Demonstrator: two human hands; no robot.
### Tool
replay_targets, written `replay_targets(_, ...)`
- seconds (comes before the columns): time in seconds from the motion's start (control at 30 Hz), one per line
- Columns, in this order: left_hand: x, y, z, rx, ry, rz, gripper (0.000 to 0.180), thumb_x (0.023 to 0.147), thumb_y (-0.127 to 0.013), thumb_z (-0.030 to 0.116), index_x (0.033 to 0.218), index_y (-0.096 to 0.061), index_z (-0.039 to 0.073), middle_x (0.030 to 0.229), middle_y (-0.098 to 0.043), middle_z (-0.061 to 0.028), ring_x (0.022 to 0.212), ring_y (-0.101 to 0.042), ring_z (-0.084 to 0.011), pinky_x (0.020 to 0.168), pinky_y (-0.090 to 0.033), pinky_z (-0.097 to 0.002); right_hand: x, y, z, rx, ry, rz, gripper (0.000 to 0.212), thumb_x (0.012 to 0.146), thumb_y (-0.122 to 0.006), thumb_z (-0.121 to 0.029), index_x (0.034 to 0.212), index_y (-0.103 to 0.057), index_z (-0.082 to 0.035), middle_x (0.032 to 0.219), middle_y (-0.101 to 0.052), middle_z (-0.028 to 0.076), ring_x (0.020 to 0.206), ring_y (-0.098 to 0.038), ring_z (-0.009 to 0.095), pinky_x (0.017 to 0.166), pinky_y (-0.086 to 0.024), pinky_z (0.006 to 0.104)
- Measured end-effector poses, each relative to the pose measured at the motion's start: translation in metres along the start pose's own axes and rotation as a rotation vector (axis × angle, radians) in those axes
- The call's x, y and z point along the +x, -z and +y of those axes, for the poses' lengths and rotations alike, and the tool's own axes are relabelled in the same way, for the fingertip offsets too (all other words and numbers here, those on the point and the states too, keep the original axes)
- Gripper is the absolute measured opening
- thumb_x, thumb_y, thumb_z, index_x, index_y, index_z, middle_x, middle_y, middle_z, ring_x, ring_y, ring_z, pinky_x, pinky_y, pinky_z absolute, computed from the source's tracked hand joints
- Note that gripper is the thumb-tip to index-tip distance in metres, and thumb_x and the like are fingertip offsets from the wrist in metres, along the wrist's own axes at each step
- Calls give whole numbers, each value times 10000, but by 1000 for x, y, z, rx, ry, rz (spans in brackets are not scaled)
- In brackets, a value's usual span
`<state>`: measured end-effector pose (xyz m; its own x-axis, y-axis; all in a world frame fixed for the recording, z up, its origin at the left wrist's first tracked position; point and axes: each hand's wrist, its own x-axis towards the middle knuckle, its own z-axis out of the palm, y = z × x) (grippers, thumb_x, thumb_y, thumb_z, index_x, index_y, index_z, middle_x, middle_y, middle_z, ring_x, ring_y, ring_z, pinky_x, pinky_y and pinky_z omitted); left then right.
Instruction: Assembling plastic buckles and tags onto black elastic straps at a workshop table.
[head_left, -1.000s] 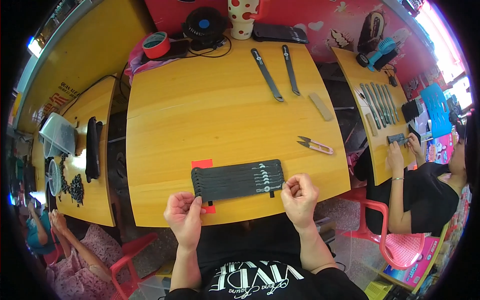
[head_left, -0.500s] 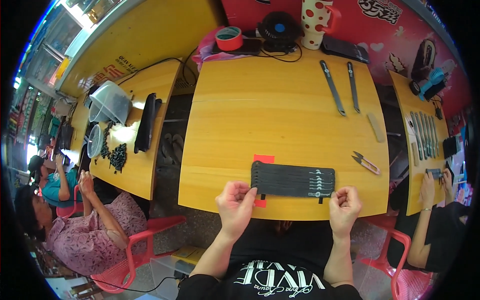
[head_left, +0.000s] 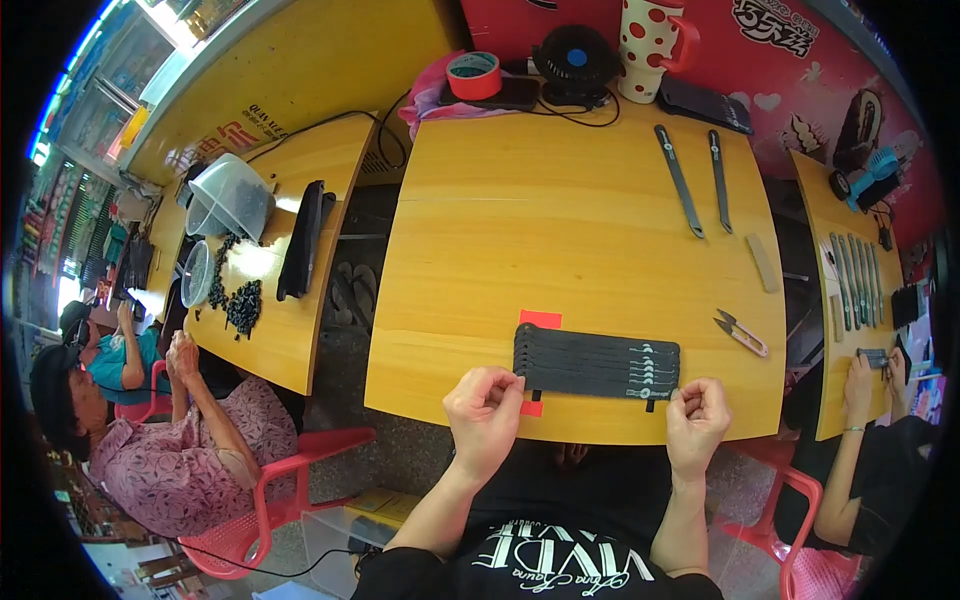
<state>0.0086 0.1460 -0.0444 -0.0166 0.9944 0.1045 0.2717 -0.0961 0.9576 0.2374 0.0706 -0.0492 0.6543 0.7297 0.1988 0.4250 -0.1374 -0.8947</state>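
A row of flat black straps (head_left: 590, 365), overlapping like a stack with pale printed marks at one end, lies near the table's front edge. My left hand (head_left: 484, 410) is closed in a pinch at its lower left corner. At the lower right corner, my right hand (head_left: 697, 415) pinches too, fingers curled. The strap edge seems to be between the fingertips of both hands, though the fingers partly hide it. Red tape pieces (head_left: 541, 319) show on the table at the stack's left end, above and below it.
Thread snips (head_left: 742, 333) and a beige block (head_left: 762, 262) lie to the right. Two loose dark straps (head_left: 680, 182) are farther back. A tape roll (head_left: 473, 75), a fan (head_left: 576, 62) and a spotted tumbler (head_left: 645, 50) line the far edge. People sit at both neighbouring tables.
My view has shifted slightly, so the table appears a little farther right and lower. Both hands stay at the ends of the strap stack, with little visible movement.
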Motion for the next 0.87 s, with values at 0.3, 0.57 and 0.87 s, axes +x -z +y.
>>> replay_targets(0.3, 1, -3, 8, 80, -78, 9, 84, 780, -657, -82, 781, -610, -12, 710, -574, -66, 526, -544, -101, 496, -416, -225, 1, 1, -2, -10, 7, -12, 180, 725, -593, 144, 773, -510, -8, 680, -490, -4, 556, -435, 45, 508, -358, 197)
replay_targets(0.57, 2, -3, 6, 79, -57, 14, 85, 771, -650, -86, 771, -604, -14, 716, -573, -70, 518, -542, -106, 491, -413, -228, 1, 1, -1, -3, 3, -11, 182, 705, -604, 145, 762, -513, -2, 661, -503, 16, 529, -459, 66, 490, -368, 214)
replay_targets(0.87, 3, -3, 12, 142, -71, 12, 81, 771, -648, -83, 767, -602, -16, 715, -576, -80, 504, -541, -118, 487, -416, -238, 0, 2, 0, -25, 4, -14, 179, 712, -606, 140, 772, -516, -3, 677, -514, 26, 541, -468, 71, 494, -378, 217)
